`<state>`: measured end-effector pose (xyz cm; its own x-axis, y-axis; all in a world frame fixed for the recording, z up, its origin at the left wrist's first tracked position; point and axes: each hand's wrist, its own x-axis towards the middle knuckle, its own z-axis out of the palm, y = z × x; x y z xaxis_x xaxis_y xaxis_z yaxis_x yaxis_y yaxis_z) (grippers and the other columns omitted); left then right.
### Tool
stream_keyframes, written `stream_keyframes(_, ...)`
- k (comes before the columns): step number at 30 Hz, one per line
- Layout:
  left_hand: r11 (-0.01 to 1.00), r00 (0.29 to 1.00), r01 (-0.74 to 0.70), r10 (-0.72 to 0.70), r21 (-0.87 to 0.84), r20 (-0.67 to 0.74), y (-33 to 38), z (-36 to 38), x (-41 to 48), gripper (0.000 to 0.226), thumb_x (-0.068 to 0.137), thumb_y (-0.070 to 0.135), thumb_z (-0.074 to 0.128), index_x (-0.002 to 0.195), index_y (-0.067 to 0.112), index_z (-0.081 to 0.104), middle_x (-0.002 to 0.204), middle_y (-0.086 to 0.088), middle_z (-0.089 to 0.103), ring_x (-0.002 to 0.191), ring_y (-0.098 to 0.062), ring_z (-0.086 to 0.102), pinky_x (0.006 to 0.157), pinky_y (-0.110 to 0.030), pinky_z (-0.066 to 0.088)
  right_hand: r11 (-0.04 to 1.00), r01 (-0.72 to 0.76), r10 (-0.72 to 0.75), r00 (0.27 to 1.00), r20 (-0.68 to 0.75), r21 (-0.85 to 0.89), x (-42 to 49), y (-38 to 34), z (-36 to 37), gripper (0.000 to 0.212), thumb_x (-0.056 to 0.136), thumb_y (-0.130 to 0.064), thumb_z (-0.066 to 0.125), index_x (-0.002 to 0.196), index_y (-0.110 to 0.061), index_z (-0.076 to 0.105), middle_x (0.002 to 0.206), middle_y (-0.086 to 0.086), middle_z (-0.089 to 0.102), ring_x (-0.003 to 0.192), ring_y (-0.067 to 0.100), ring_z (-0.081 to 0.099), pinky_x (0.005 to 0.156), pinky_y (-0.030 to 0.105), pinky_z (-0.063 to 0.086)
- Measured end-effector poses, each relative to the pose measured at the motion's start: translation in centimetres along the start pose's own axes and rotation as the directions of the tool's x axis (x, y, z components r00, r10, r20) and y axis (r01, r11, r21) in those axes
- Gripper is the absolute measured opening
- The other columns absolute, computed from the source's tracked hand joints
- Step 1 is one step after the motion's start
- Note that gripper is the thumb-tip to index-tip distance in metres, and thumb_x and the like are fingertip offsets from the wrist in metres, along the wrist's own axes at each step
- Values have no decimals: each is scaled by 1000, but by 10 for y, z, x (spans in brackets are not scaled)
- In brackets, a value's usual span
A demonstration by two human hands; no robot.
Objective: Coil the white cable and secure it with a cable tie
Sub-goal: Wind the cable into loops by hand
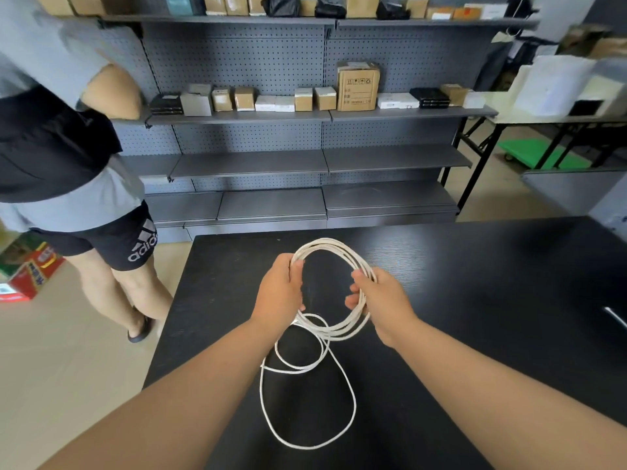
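The left forearm reached forward over the black wood-grain table (475,283). The left hand (280,288) was curled round the left side of the coiled thin white cable (334,243), with its fingers wrapped over the bundled turns. The coil was held up between both hands, above the table. Loose turns trailed from its lower edge onto the tabletop, nearer the person. The right forearm reached forward likewise, and the right hand (381,300) gripped the coil's right side, fingers curled through the loop.
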<state>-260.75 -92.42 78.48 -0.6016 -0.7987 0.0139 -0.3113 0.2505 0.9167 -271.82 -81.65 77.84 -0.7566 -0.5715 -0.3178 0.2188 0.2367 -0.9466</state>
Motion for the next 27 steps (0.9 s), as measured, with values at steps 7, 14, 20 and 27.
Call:
stream_keyframes(7,923,954,-243,172,299,244,3,-14,6,16,100,31,35,91,21,45,66,3,48,49,-11,46,46,-15,39,951,155,-113,980,165,-269,3,-19,-7,27,90,-23,58,115,-23,45,100,-3,57,72,15,58,77,35,57)
stream_keyframes(14,966,980,-149,116,209,163,2,-12,6,21,100,33,36,90,18,48,64,0,48,48,-16,47,54,-31,49,885,221,-142,967,214,-411,2,-25,1,24,93,-33,50,110,-15,53,85,-6,55,65,11,60,77,31,56)
stream_keyframes(20,992,993,-48,34,114,114,2,-6,3,22,99,29,40,91,12,52,66,-2,54,49,-15,54,50,-14,46,877,180,-95,974,206,-446,0,-25,6,17,97,-29,41,93,-15,49,74,1,51,57,14,46,57,27,47)
stream_keyframes(27,793,874,442,-276,-419,399,-4,-9,-2,20,93,24,55,90,6,64,68,-3,62,63,-18,61,70,-30,50,945,167,-161,986,45,-281,9,-20,4,18,97,-27,42,84,-19,51,66,-2,42,56,14,36,55,31,36)
